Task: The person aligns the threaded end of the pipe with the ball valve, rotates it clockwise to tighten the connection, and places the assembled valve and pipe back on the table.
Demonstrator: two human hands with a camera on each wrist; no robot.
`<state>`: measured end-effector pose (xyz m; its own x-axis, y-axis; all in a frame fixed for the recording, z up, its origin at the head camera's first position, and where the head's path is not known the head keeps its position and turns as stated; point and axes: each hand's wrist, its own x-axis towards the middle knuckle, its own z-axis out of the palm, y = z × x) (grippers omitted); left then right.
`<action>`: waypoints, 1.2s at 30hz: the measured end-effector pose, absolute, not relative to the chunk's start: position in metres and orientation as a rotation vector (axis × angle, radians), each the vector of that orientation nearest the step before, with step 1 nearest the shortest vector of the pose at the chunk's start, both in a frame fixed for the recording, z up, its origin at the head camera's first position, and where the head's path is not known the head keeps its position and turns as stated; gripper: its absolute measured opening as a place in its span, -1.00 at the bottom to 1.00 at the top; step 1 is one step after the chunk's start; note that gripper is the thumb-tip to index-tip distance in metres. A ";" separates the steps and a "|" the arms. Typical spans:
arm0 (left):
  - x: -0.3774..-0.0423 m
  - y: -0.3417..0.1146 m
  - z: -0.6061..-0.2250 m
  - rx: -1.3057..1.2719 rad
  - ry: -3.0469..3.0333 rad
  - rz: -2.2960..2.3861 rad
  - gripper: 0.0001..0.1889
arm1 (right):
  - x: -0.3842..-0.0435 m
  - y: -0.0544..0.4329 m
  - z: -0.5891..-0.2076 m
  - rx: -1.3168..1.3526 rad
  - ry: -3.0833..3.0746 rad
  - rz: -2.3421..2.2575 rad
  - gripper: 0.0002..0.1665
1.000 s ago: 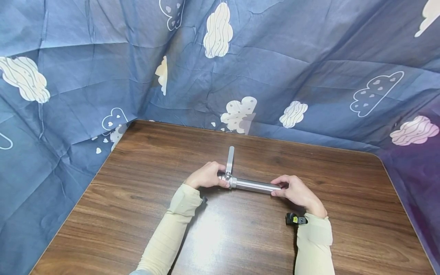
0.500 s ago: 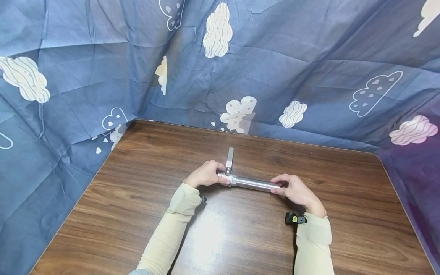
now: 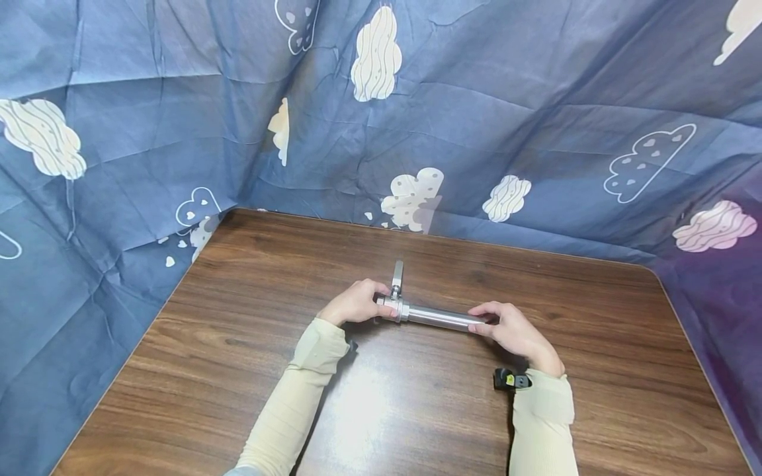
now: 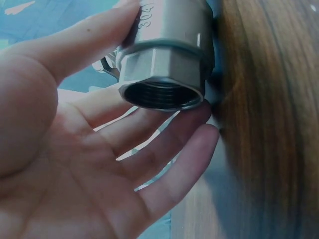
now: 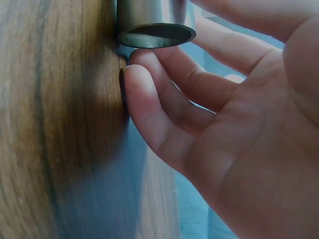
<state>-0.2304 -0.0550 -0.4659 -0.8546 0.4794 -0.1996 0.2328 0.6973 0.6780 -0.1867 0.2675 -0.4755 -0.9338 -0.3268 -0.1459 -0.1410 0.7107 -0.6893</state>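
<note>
A steel ball valve (image 3: 394, 307) with a lever handle (image 3: 397, 274) is joined to a straight steel pipe (image 3: 440, 317) over the table. My left hand (image 3: 354, 303) grips the valve body at its left end, thumb on the near side and fingers round the far side. In the left wrist view the valve's open threaded hexagonal end (image 4: 163, 79) faces the palm, with raised "304" marking above it. My right hand (image 3: 512, 328) holds the pipe's right end between thumb and fingers. The right wrist view shows that plain hollow pipe end (image 5: 157, 35) close beside the wood.
A brown wood-grain table (image 3: 238, 277) lies beneath both hands. Behind it and to both sides hangs a blue cloth (image 3: 476, 119) printed with clouds. A black wrist camera (image 3: 512, 379) sits by the right cuff.
The lever handle looks shorter and its tip has dropped slightly in the head view, as the valve and pipe have rolled a little. Both hands keep their holds.
</note>
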 end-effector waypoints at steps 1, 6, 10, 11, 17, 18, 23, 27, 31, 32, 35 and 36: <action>-0.230 -0.055 -0.466 0.555 2.543 0.948 -0.49 | -0.187 0.268 -0.476 -0.371 2.661 -1.041 -0.62; -0.230 -0.056 -0.466 0.585 2.537 0.962 -0.46 | -0.187 0.268 -0.476 -0.379 2.659 -1.045 -0.61; -0.230 -0.056 -0.466 0.605 2.540 0.965 -0.48 | -0.187 0.268 -0.477 -0.378 2.666 -1.038 -0.59; -0.230 -0.056 -0.466 0.590 2.534 0.967 -0.49 | -0.187 0.268 -0.477 -0.379 2.665 -1.039 -0.59; -0.230 -0.054 -0.469 0.586 2.552 0.953 -0.50 | -0.187 0.269 -0.480 -0.372 2.653 -1.050 -0.58; -0.230 -0.054 -0.469 0.586 2.554 0.951 -0.50 | -0.187 0.270 -0.480 -0.371 2.655 -1.047 -0.58; -0.231 -0.054 -0.470 0.600 2.554 0.957 -0.53 | -0.187 0.270 -0.480 -0.377 2.674 -1.040 -0.59; -0.233 -0.056 -0.472 0.635 2.559 0.965 -0.52 | -0.187 0.269 -0.483 -0.357 2.707 -1.040 -0.61; -0.231 -0.067 -0.477 0.663 2.565 0.963 -0.44 | -0.184 0.267 -0.489 -0.329 2.711 -1.051 -0.58; -0.230 -0.071 -0.478 0.672 2.568 0.967 -0.43 | -0.183 0.268 -0.490 -0.329 2.714 -1.050 -0.57; -0.229 -0.087 -0.476 0.687 2.554 0.991 -0.40 | -0.179 0.276 -0.487 -0.335 2.757 -1.033 -0.56; -0.229 -0.093 -0.474 0.688 2.562 0.987 -0.40 | -0.177 0.281 -0.484 -0.352 2.779 -1.015 -0.57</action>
<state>-0.2288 -0.0935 -0.4739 -0.8367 0.5361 -0.1115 0.3226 0.6472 0.6907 -0.1775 0.2808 -0.4838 -0.9591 -0.2742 -0.0705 -0.1642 0.7415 -0.6505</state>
